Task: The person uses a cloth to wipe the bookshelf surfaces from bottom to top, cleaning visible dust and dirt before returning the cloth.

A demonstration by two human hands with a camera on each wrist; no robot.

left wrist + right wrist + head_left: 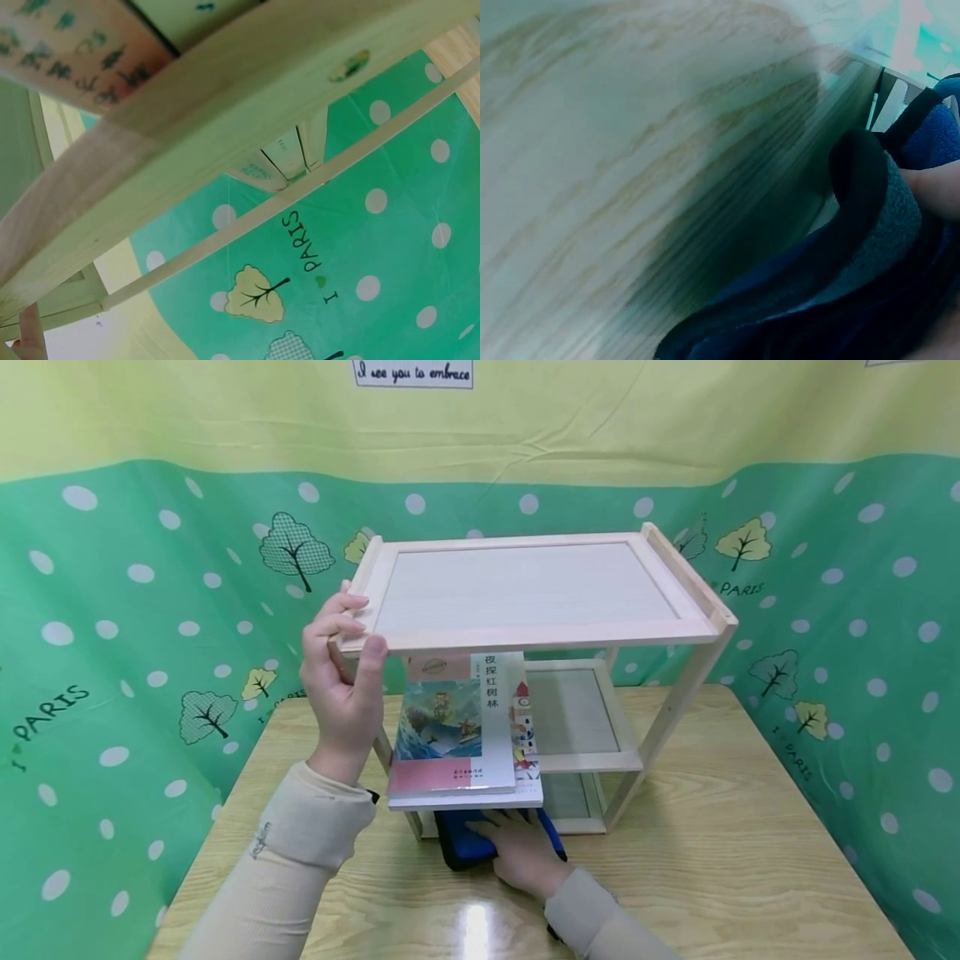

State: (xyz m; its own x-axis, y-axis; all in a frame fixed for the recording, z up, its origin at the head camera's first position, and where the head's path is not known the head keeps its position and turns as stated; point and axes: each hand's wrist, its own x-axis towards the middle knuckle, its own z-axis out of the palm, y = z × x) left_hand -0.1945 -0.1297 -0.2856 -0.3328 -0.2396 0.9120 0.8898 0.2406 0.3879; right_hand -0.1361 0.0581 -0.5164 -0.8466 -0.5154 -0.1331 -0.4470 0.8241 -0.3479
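Observation:
My left hand (341, 681) grips the front left corner of a pale wooden shelf rack (525, 635), fingers on its top and thumb at the front edge. At the bottom tier, my right hand (525, 852) lies palm down with spread fingers on a soft blue fabric item (459, 843) with black edging. The right wrist view shows a finger against that fabric's folded edge. Part of the blue item sits under the tier above, and its front juts out. Its exact kind cannot be told.
Stacked books (450, 727) stick out over the front of the middle tier, above my right hand. The rack stands on a wood-grain table (750, 827). Behind and beside it hangs a green and yellow patterned cloth (150, 610).

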